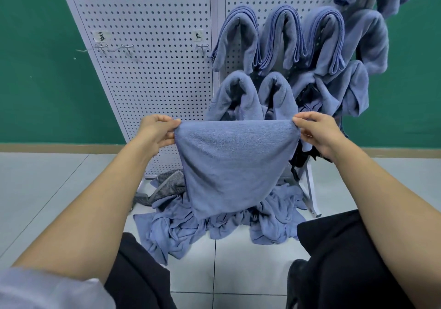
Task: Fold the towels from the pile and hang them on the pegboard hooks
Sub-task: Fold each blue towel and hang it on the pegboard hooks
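Counted: 2 pegboard panels (148,82), 3 free hooks (202,47), 2 labels (198,36), 1 held towel (229,160), 1 floor pile (181,230), 8+ hung towels (281,39); exact number not resolved.

2 handwritten paper tags (101,36) on pegboard (148,10), above hooks (202,47); chars illegible.

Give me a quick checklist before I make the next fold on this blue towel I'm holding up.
1. Left hand pinches one top corner of the held towel: ok.
2. Right hand pinches the other top corner: ok.
3. Towel hangs square: not ok, it narrows toward the bottom.
4. Lower end clear of the pile on the floor: cannot tell.
5. Free hook on the pegboard: ok, bare hooks on the left panel.
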Available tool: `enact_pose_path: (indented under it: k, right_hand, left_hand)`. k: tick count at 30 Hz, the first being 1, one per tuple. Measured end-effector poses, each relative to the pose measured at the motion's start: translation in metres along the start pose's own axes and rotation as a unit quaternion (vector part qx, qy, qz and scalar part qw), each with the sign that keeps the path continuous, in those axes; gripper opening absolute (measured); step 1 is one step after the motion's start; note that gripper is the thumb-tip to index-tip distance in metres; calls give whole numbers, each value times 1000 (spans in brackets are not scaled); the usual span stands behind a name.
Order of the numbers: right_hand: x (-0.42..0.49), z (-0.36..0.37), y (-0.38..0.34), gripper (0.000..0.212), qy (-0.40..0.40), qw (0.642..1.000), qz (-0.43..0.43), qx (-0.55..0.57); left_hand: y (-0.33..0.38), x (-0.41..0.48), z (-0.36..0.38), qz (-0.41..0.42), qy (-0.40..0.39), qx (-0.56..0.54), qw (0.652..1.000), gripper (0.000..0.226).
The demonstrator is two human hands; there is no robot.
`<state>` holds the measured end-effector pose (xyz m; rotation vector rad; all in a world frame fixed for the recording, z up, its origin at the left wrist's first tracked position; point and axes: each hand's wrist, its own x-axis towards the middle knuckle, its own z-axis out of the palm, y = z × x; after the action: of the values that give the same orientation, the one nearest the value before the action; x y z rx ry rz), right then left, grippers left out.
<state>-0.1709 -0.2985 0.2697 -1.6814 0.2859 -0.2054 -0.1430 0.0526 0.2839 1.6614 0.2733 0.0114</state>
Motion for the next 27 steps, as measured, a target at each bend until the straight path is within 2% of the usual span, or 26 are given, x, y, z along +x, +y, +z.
enact_pose_path:
  k: [3,6,8,11,14,16,17,19,22,25,27]
  right_hand:
    - [0,1,-1,10,-23,1000,-6,-1]
    - [0,2,-1,23,-68,997,-16,-33]
    - [-3,4,0,29,-91,988,-41,-115]
    - [-3,7,3,27,-79,951,-97,-281]
    - [0,7,6,16,-32,916,-144,-373]
    - [3,5,6,12,-8,907,-164,-387]
    - [5,4,6,12,2,907,-166,-388]
    - [6,0,6,16,23,918,-152,-365]
    - [4,-6,3,21,35,968,-113,-220]
    - [4,-8,0,20,1,995,-57,-88]
    - [5,-7,-2,16,-41,999,-5,-14]
  left_hand:
    - [0,3,-1,-12,-14,-29,999,13]
    - [2,0,-1,-16,-65,-42,997,5]
    - [1,-2,0,17,-85,39,995,16]
    - [-5,-2,1,93,-73,204,972,31]
    - [-10,2,-1,172,-33,353,919,20]
    - [-10,4,-5,189,-21,387,902,9]
    - [-9,5,-7,186,-19,373,909,8]
    - [-6,6,-10,160,-20,291,943,7]
    - [-2,3,-17,98,-31,176,979,11]
    - [-4,12,-28,36,-96,39,994,15]
    - [-5,20,-34,-17,-103,-49,993,12]
